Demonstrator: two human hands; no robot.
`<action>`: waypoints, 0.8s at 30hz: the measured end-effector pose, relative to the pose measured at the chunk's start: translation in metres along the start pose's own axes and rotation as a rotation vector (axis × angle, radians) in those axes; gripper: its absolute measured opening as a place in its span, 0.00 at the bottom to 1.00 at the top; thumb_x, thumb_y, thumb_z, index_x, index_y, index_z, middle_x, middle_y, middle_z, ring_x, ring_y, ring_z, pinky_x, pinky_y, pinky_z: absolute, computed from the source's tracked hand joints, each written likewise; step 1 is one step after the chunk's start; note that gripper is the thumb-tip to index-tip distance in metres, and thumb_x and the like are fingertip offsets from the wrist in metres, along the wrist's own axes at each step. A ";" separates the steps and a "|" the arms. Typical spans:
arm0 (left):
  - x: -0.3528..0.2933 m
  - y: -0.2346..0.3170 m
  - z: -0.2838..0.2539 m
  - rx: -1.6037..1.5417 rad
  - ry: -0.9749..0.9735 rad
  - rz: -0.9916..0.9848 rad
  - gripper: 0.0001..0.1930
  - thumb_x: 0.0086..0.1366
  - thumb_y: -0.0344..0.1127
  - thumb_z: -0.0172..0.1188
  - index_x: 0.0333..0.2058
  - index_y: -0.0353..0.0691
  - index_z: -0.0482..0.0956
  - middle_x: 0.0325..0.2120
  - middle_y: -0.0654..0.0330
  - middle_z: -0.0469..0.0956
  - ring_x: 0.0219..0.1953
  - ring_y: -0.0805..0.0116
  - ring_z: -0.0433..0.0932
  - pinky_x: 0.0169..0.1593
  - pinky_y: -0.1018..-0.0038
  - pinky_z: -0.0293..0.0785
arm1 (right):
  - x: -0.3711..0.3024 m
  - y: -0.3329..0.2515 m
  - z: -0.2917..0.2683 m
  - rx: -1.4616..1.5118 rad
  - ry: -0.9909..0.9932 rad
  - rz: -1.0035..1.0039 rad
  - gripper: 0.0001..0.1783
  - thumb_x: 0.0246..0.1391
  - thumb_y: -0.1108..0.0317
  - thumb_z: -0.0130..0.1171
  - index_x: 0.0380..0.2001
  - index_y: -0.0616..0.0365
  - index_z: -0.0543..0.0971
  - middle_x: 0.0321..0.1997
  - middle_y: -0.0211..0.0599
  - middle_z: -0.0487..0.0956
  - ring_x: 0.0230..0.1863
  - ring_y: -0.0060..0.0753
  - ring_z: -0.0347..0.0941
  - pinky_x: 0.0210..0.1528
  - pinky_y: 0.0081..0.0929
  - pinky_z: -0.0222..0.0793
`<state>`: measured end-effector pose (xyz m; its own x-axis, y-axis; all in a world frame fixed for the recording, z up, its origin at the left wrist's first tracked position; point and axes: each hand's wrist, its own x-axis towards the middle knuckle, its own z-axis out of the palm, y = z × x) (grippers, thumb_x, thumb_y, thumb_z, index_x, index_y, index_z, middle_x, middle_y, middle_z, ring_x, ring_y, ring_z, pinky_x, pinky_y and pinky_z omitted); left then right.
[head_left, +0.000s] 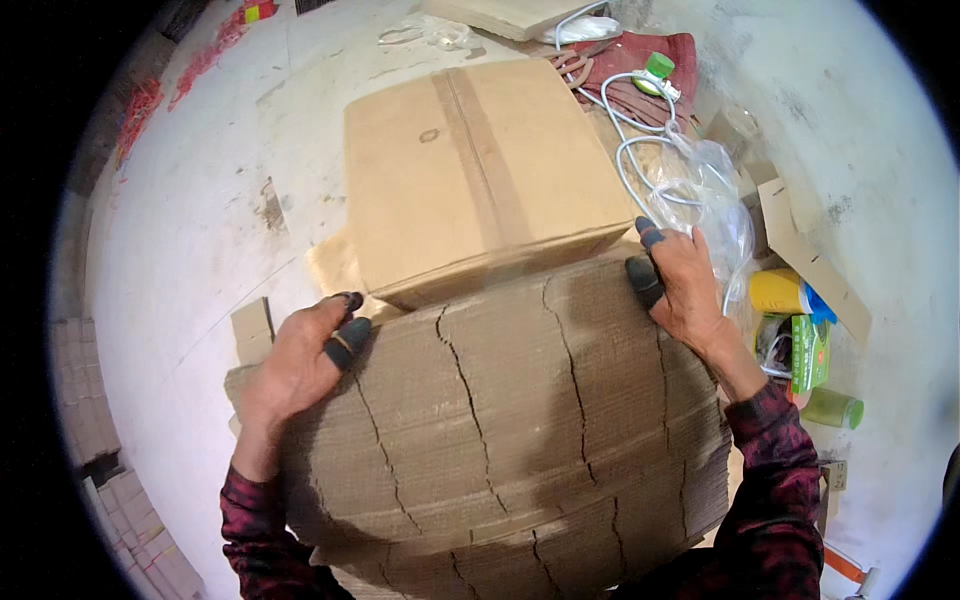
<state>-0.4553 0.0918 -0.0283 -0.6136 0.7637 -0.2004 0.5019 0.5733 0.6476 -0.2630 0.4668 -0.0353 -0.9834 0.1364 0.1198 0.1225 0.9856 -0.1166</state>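
Observation:
A large block of stacked brown corrugated cardboard [520, 400] fills the space in front of me, with dark, uneven gaps running through its ridged face. My left hand [300, 362] is closed on its far left corner. At the far right corner, my right hand [688, 285] grips the same stack. Dark finger covers show on the thumb and a finger of each hand. Just beyond the stack sits a closed cardboard box [540, 150], its middle seam taped. The undersides of my fingers are hidden.
Right of the box lie a white cable [625, 150], a clear plastic bag [715, 200] and a dark red cloth [660, 65]. Farther right are a yellow container [778, 292], a green box [810, 352] and a green-lidded jar [832, 408]. Stacked cartons [140, 530] stand at lower left.

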 end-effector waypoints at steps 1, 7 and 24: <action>-0.006 0.006 0.009 0.076 0.130 0.086 0.18 0.66 0.43 0.51 0.39 0.30 0.75 0.27 0.43 0.76 0.32 0.48 0.78 0.38 0.62 0.73 | -0.001 0.000 0.005 -0.037 0.070 -0.024 0.25 0.26 0.77 0.59 0.37 0.64 0.71 0.33 0.45 0.72 0.45 0.51 0.69 0.59 0.57 0.54; 0.006 0.003 0.010 0.389 0.187 0.063 0.11 0.65 0.36 0.48 0.39 0.34 0.73 0.29 0.42 0.75 0.33 0.39 0.75 0.35 0.55 0.71 | 0.033 0.002 0.015 -0.079 0.038 0.062 0.27 0.43 0.70 0.54 0.51 0.63 0.70 0.43 0.47 0.74 0.47 0.51 0.68 0.58 0.54 0.56; -0.400 0.119 0.124 0.269 -0.347 0.630 0.38 0.44 0.39 0.67 0.56 0.36 0.67 0.60 0.41 0.57 0.65 0.38 0.48 0.62 0.40 0.47 | -0.372 -0.197 -0.233 -0.234 -0.148 0.179 0.21 0.49 0.66 0.59 0.45 0.65 0.75 0.49 0.53 0.73 0.50 0.53 0.69 0.53 0.41 0.64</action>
<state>-0.0745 -0.1092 0.0378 0.0417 0.9940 -0.1007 0.8515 0.0174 0.5240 0.1104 0.2452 0.1729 -0.9502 0.3102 -0.0292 0.3055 0.9460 0.1086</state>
